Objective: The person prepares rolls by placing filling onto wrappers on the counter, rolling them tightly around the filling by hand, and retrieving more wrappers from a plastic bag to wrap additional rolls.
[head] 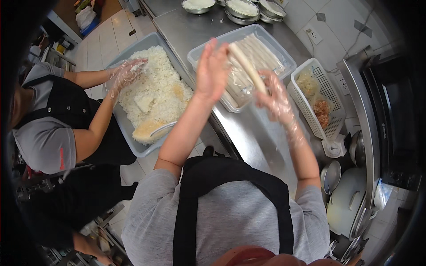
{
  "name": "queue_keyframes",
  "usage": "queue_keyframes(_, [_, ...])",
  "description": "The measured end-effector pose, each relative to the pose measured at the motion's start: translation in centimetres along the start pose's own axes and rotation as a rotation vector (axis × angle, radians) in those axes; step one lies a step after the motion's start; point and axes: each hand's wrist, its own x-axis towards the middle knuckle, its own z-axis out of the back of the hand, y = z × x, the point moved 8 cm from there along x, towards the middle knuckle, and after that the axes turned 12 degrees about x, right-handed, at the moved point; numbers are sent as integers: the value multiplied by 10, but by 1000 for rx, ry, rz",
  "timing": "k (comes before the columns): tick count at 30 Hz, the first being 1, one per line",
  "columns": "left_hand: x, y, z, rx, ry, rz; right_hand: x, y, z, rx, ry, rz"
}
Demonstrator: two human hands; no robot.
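My right hand (275,98), in a clear plastic glove, grips the lower end of a long pale roll (248,68). The roll is held at a slant above a translucent plastic tub (289,63). Bare and blurred by motion, my left hand (213,74) is raised with its fingers stretched out. It is beside the roll's upper end; whether it touches the roll I cannot tell. Several similar pale rolls (261,53) lie side by side in the tub, with clear plastic film (244,81) about them.
A co-worker's gloved hands (128,73) are over a grey tub (143,153) of cooked rice (156,86) at left. Metal bowls of rice (242,8) stand on the steel table (179,20). At right are a white basket (306,109) with bagged food and a dial scale (333,146).
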Motion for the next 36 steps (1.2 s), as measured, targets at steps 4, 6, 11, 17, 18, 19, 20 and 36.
queue_keyframes(4, [10, -49, 65, 311, -178, -142, 72, -5, -1, -209, 97, 20])
queue_keyframes(6, [4, -53, 91, 366, -198, -128, 94, -34, -18, -227, 227, -87])
queue_keyframes(11, [-14, -50, 135, 475, -267, -48, 113, -78, -44, -200, 190, 47])
queue_keyframes(17, [-9, -48, 136, 554, -249, -23, 104, -89, -46, -611, 300, -106])
queue_keyframes(18, [-5, -49, 131, 586, -229, -36, 101, -84, -48, -608, 291, -109])
queue_keyframes(19, [-3, -49, 124, 620, -209, -52, 97, -75, -52, -655, 281, -142])
queue_keyframes(20, [-2, -48, 119, 625, -202, -51, 94, -72, -54, -701, 272, -174])
queue_keyframes(36, [-8, -1, 22, 818, 218, -111, -80, -8, 66, -432, -331, 435])
